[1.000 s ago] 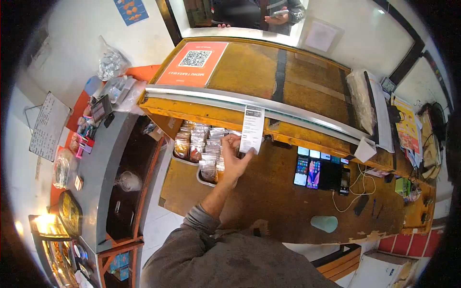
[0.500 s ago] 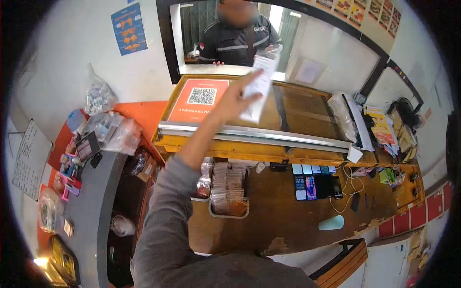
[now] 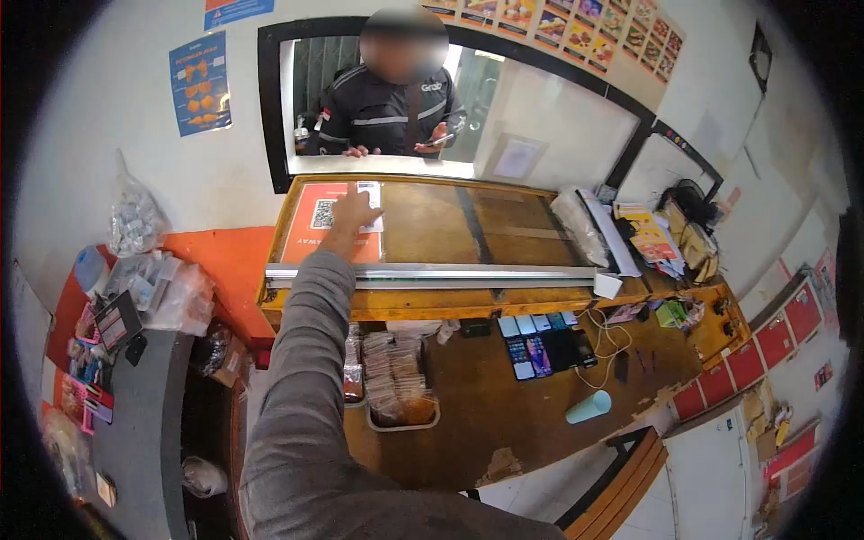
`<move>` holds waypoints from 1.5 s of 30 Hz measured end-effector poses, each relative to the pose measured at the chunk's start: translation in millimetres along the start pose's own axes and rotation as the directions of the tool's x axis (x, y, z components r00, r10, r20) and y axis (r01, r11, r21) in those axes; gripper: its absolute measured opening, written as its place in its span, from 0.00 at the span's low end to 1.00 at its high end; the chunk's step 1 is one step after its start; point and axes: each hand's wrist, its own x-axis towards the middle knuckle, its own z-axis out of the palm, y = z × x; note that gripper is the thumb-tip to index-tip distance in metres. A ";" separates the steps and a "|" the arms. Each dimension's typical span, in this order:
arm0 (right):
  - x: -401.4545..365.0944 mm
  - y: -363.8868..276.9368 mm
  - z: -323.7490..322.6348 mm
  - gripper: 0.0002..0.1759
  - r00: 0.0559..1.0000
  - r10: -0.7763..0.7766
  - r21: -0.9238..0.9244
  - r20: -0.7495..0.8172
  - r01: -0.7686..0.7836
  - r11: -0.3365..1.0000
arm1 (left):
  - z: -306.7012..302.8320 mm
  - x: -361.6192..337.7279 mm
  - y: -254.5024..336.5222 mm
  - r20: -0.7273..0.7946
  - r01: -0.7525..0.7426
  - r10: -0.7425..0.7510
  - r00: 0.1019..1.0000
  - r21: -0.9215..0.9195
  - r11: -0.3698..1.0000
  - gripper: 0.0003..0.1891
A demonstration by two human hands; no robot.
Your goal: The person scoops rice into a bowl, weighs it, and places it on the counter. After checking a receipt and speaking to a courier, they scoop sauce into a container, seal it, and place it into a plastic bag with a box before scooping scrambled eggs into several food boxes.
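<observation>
My left hand (image 3: pixel 354 216) is stretched far forward over the counter, in a grey sleeve. It is on a white paper slip (image 3: pixel 373 195), one finger pointing forward and the thumb out to the side; the other fingers do not show clearly. Dark print shows at the slip's far end. Beneath it is a red sign (image 3: pixel 304 243) with a QR code, partly covered by the hand. My right hand is not in view. Beyond the window opening, a person in a dark jacket (image 3: pixel 387 112) holds a phone (image 3: pixel 438 141) and rests the other hand on the sill.
A metal rail (image 3: pixel 441 277) runs along the counter's near edge. On the lower desk are a basket (image 3: pixel 402 427) of small packets, several phones (image 3: pixel 538 355) with a cable, and a pale blue cup (image 3: pixel 588 408). Plastic bags (image 3: pixel 184 297) sit at left, papers (image 3: pixel 648 234) at right.
My left hand has moved left with the paper slip, down over the red sign. The person's raised hand is lower and now shows a phone. The view has shifted.
</observation>
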 end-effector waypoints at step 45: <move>-1322.5 -140.5 499.8 0.25 -0.644 -0.493 0.768 0.585 0.635 0.082 | -138.6 -1662.1 -152.1 -0.264 0.496 -0.861 -0.434 -0.868 0.016 0.14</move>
